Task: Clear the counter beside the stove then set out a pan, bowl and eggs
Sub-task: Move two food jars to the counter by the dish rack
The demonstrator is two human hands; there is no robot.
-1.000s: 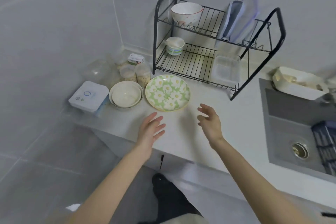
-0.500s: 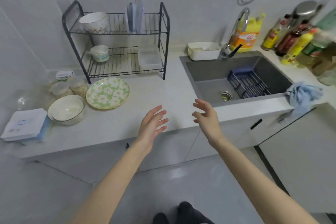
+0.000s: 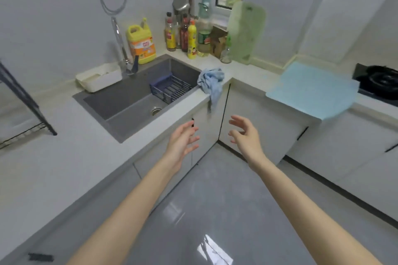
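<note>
Counter (image 3: 249, 74) (blue mat (image 3: 312, 90) beside stove (image 3: 380, 81))

**Bare hands, bare forearms**

The left hand (image 3: 181, 142) and the right hand (image 3: 245, 135) are both bare, with slim, fairly long fingers. Each runs into a bare arm. The left forearm (image 3: 129, 206) and the right forearm (image 3: 301, 204) are uncovered all the way to the bottom edge of the view, smooth and slender, and they broaden toward the elbow. The fingernails look short and plain, though the picture is too soft there to be sure.
</note>
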